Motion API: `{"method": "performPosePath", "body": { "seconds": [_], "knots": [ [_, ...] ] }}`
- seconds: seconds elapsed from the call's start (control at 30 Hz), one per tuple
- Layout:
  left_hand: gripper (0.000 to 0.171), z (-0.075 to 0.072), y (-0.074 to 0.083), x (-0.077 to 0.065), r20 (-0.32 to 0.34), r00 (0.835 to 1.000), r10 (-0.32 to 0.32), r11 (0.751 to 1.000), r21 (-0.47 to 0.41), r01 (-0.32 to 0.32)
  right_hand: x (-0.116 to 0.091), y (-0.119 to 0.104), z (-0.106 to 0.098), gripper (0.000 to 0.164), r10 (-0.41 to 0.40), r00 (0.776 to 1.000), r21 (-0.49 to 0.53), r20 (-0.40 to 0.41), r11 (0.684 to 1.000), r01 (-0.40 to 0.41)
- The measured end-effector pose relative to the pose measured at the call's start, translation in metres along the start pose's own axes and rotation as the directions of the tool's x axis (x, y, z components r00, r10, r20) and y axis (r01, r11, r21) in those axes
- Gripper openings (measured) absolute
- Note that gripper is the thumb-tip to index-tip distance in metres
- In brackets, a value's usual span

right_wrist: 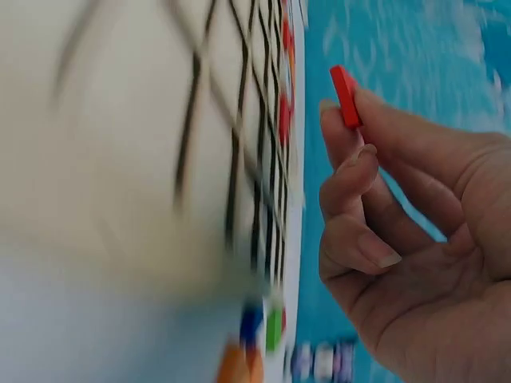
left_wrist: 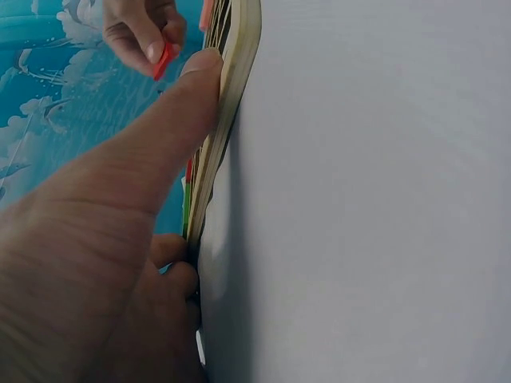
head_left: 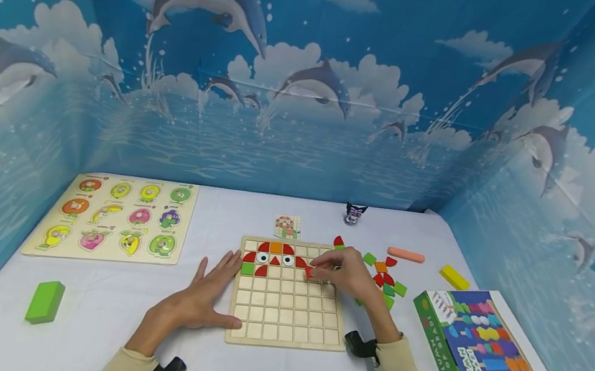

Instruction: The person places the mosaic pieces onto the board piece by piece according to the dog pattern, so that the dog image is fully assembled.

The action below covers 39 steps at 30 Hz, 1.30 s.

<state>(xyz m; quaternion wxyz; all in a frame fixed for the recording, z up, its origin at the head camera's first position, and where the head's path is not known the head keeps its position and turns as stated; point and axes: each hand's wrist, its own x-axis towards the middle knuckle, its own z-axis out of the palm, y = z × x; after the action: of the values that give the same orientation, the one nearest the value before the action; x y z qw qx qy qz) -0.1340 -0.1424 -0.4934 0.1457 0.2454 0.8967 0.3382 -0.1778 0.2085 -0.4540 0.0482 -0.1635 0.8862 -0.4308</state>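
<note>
A wooden grid board (head_left: 286, 317) lies on the white table, with red, orange, green and round-eye tiles (head_left: 276, 248) in its upper rows. Along the board's left side rests my left hand (head_left: 190, 303), its fingers at the upper edge and the thumb on the lower frame. My right hand (head_left: 346, 275) pinches a small red tile (right_wrist: 346, 97) between thumb and fingertip, over the board's upper right part. That red piece shows raised above the board in the right wrist view. A small picture card (head_left: 287, 227) lies behind the board.
Loose red, green and orange tiles (head_left: 380, 266) lie right of the board. Farther right are an orange stick (head_left: 405, 255), a yellow block (head_left: 454, 277) and a toy box (head_left: 494, 362). At left are a fruit puzzle (head_left: 114, 252) and a green block (head_left: 45, 301). A small figurine (head_left: 353, 214) stands behind.
</note>
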Motion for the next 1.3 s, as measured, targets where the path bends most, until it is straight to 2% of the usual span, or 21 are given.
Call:
{"method": "performPosePath", "body": {
  "seconds": [0.17,0.4,0.57,0.83,1.03,1.3],
  "knots": [
    [0.129,0.000,0.001,0.000,-0.001,1.000,0.000,1.000,-0.004,0.000,0.005,-0.015,0.027,0.003,-0.029,0.999,-0.005,-0.014,1.000,0.029],
    [0.128,0.000,0.001,0.000,0.001,1.000,0.003,1.000,-0.005,-0.003,0.013,-0.024,0.048,0.013,0.052,0.995,-0.055,-0.088,0.997,-0.057],
    [0.128,0.000,0.000,0.000,-0.002,1.000,0.005,1.000,-0.003,-0.005,0.016,-0.024,0.050,0.020,0.039,0.993,-0.086,-0.114,0.995,-0.048],
    [0.128,0.000,0.000,0.000,-0.004,1.000,-0.001,1.000,-0.004,0.001,0.013,-0.024,0.048,0.013,0.075,0.996,-0.097,-0.050,0.992,-0.080],
    [0.128,0.000,0.000,0.000,-0.005,1.000,0.000,1.000,0.002,0.000,0.015,-0.023,0.047,0.009,0.036,0.999,-0.092,-0.011,0.995,-0.037],
    [0.129,0.001,0.000,0.000,-0.005,1.000,0.004,1.000,-0.002,-0.004,0.017,-0.022,0.049,0.010,0.018,0.999,-0.104,-0.028,0.994,-0.021]
  ]
}}
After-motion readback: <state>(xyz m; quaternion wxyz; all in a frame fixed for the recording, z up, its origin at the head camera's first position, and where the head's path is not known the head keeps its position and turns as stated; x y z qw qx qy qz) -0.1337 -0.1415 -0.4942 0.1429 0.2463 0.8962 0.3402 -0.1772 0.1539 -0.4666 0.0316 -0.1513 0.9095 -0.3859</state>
